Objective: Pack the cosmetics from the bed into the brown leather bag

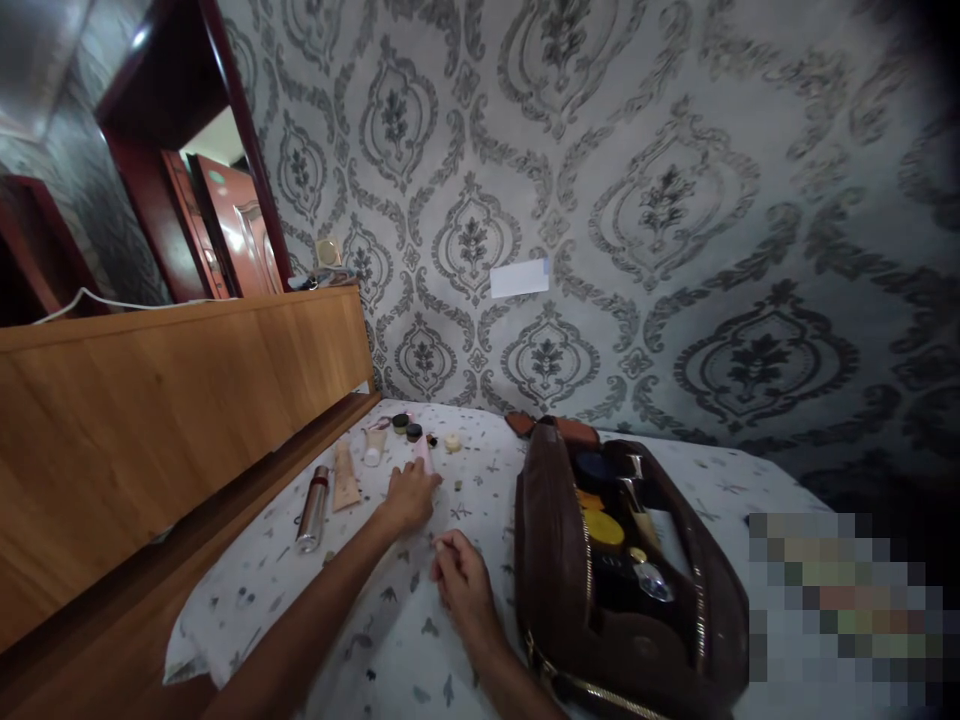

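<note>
My left hand (409,495) is stretched forward over the patterned sheet (397,600), its fingers closed around the near end of a pink tube (424,452). Left of it lie a white-capped tube (373,447), a beige tube (345,478) and a metallic bottle (313,510) with a reddish band. Small dark-lidded jars (401,424) and a cream-coloured round item (452,442) sit just beyond the hand. My right hand (461,575) hovers near the sheet with curled fingers, and nothing shows in them. Beside it, an unzipped brown bag (551,530) holds several cosmetics, among them a yellow-lidded container (602,528).
A wooden panel (187,390) runs along the left side of the bed. The patterned wall (472,240) rises behind it, with a white plate (519,278) on it. At the right, one area is pixelated. A reddish door (232,225) shows at upper left.
</note>
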Demonstrator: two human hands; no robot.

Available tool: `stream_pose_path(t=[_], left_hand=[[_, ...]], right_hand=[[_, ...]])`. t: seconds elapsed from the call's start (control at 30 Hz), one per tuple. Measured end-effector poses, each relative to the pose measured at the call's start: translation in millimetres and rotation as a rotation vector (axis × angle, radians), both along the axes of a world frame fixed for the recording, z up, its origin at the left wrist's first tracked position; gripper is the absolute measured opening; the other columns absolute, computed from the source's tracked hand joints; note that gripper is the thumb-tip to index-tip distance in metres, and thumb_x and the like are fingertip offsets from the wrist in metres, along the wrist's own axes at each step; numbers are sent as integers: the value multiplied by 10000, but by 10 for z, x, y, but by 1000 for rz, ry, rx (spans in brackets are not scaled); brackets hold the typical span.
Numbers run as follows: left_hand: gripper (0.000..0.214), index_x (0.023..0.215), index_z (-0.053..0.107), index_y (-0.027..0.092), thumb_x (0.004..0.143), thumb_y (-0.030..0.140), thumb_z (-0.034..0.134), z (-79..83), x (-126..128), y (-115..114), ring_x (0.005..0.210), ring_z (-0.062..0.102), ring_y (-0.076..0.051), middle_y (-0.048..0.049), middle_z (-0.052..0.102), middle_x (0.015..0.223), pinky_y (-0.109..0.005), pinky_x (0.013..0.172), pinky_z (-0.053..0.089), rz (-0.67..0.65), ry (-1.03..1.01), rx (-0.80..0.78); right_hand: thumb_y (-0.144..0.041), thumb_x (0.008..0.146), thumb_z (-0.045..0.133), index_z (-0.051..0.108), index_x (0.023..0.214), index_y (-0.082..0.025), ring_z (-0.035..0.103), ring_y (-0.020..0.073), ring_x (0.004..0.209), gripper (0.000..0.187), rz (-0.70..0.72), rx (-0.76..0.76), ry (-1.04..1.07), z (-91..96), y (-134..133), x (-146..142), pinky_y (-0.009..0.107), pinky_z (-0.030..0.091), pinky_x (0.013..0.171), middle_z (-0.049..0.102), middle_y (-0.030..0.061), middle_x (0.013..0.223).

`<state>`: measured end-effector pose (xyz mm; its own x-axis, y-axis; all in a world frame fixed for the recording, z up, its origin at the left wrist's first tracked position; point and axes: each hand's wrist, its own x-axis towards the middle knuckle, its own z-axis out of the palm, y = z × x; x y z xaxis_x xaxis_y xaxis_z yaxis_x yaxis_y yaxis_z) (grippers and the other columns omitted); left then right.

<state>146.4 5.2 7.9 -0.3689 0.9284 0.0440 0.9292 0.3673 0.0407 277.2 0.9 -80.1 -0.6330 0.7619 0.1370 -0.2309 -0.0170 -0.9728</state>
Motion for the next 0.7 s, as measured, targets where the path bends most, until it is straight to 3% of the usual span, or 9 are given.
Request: stream_pose_path(t=[0.17, 0.43, 0.7], left_hand=[[394, 1202, 595, 274, 821, 202, 520, -15, -190, -101, 1041, 605, -239, -79, 600, 1164, -319, 860, 443, 24, -99, 25], [202, 1038, 518, 229, 888, 364, 525, -122, -392, -306, 901, 639, -198, -29, 687, 967, -263, 706, 405, 216, -236, 179], [391, 1042, 455, 224, 835, 527, 589, -298, -577, -265, 872, 660, -214, -29, 707, 942, -268, 664, 398, 347, -324, 245]], right_hand=[[-552, 785, 562, 511, 736, -209, 342, 83, 416, 350, 12, 11, -27, 54, -11, 13, 194, 214, 383, 460, -59, 528], [-550, 768, 550, 498, 760, -208, 278, 60, 382, 346, 43, -7, -75, 174, -55, 50, 199, 176, 365, 449, -73, 546], [-525, 803, 543, 500, 777, -209, 284, 63, 398, 320, 76, -1, -104, 194, -54, 78, 204, 173, 378, 468, -61, 573]])
